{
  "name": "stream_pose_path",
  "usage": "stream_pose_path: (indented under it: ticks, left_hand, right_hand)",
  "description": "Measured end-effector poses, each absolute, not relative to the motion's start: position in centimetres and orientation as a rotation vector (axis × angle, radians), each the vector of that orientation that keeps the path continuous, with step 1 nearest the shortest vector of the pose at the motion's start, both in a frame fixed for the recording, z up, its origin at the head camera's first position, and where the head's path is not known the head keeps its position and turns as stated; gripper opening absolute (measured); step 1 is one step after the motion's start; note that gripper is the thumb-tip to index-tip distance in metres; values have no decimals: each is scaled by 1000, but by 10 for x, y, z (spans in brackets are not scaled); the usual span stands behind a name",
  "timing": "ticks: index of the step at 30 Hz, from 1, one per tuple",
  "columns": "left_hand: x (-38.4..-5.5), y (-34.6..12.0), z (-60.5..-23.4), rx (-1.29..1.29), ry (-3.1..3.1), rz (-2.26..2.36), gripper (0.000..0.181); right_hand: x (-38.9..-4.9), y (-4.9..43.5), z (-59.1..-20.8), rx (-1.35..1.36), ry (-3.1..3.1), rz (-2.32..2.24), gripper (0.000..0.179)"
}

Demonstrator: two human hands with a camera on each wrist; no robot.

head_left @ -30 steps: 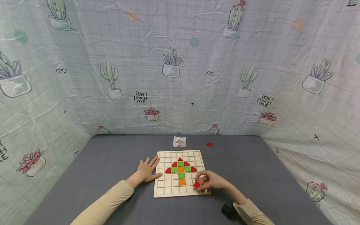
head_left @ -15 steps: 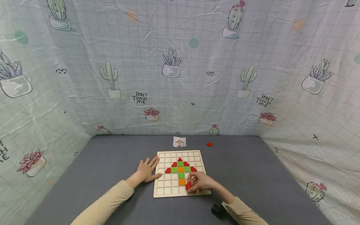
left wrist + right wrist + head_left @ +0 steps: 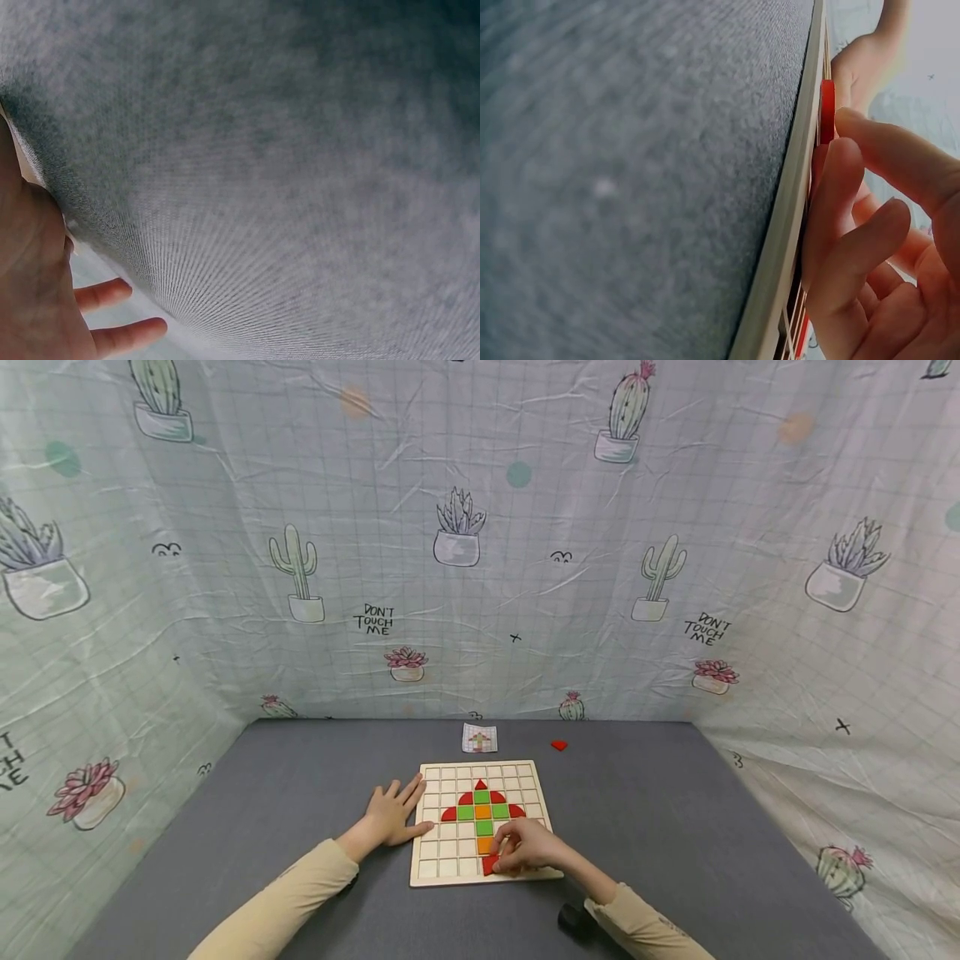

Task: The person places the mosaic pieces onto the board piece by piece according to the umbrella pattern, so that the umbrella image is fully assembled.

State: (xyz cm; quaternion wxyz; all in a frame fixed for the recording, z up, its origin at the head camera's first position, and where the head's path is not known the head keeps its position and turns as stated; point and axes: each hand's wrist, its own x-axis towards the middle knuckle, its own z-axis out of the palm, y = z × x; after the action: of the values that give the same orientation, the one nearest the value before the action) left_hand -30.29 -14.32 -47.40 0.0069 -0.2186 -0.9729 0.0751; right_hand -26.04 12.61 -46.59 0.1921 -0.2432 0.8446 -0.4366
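Observation:
A square wooden grid board [image 3: 442, 868] lies on the table. On it, green squares [image 3: 483, 828], orange squares [image 3: 482, 812] and red pieces [image 3: 448, 814] form a plane-like figure. My right hand [image 3: 532, 845] pinches a flat red piece [image 3: 490, 865] over the bottom row, just below the lower orange square. Seen from the right wrist, the red piece [image 3: 826, 111] stands at the fingertips, close to the board's surface; its full outline is partly hidden by the fingers. My left hand [image 3: 388, 814] rests with spread fingers on the board's left edge.
A small printed card [image 3: 479, 738] showing a similar figure lies behind the board. Another red piece [image 3: 558, 745] is to its right on the grey table [image 3: 637, 793]. A patterned cloth [image 3: 480, 635] hangs around the table's back and sides.
My right hand has carried the red piece leftward across the board's lower part, to the bottom row under the orange square. The left hand has stayed in place.

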Motion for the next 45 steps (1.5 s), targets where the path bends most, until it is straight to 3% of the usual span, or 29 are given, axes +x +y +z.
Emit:
stream_pose_path:
  ticks: [20, 32, 39, 45]
  left_hand:
    - [-301, -146, -475, -668, -3027, 248, 74]
    - [-299, -145, -474, -673, -3036, 197, 74]
    - [-301, -143, -472, -668, -3041, 219, 75]
    - [-302, -142, -472, -671, -3044, 219, 75]
  right_hand:
    - [-265, 115, -465, -726, 2482, -1097, 13]
    - [-293, 148, -460, -721, 2412, -1211, 15]
    - [-314, 178, -456, -571, 2481, -1289, 23]
    - [-334, 203, -460, -237, 2577, -1373, 22]
